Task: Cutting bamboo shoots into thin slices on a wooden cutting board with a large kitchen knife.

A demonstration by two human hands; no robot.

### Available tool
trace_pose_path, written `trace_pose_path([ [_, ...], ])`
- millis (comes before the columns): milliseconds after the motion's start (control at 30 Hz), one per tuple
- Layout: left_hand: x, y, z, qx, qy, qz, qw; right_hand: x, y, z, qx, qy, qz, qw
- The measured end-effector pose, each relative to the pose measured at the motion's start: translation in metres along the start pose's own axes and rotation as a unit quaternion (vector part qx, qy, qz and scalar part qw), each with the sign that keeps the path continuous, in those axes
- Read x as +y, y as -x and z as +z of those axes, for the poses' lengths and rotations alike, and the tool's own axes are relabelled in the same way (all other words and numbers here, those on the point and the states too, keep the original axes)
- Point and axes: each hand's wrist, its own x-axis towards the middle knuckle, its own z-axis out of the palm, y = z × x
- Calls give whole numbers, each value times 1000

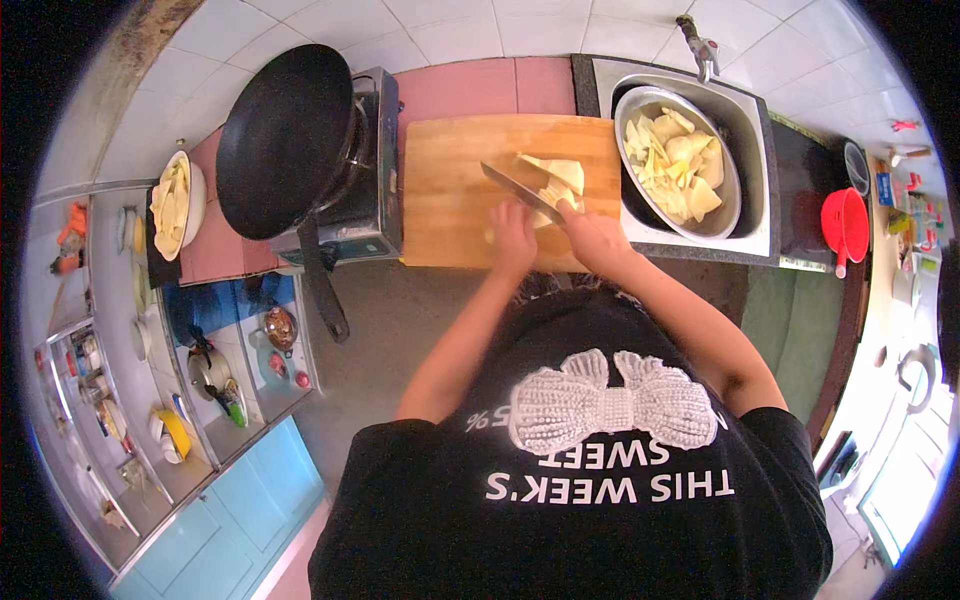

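Observation:
My right hand (598, 238) grips a kitchen knife (517, 189), its blade angled toward the far left over a wooden cutting board (442, 172). Pale yellow vegetable pieces (564, 174), apparently bamboo shoot, lie on the board beyond and beside the blade. Left of the knife, my left hand (513, 235) is low over the board, blurred, with bent fingers; whether it pinches a piece cannot be made out. To the right, a metal basin (624, 154) full of similar cut pieces (679, 169) rests tilted in the sink.
A black wok (285, 142) sits on a gas stove (382, 165), its handle (321, 285) jutting past the counter edge. At far left stands a white bowl (196, 199) of pale pieces. A faucet (703, 56) overhangs the sink (757, 157). A red plastic dipper (846, 221) lies far right.

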Motion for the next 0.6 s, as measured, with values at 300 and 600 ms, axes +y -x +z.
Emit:
trace_pose_path([
  [300,5,-5,3,47,5,39,998,-1,16,-9,13,-20,1,1000],
  [600,-3,-1,0,5,-27,19,999,-3,-16,27,16,-31,-17,999],
])
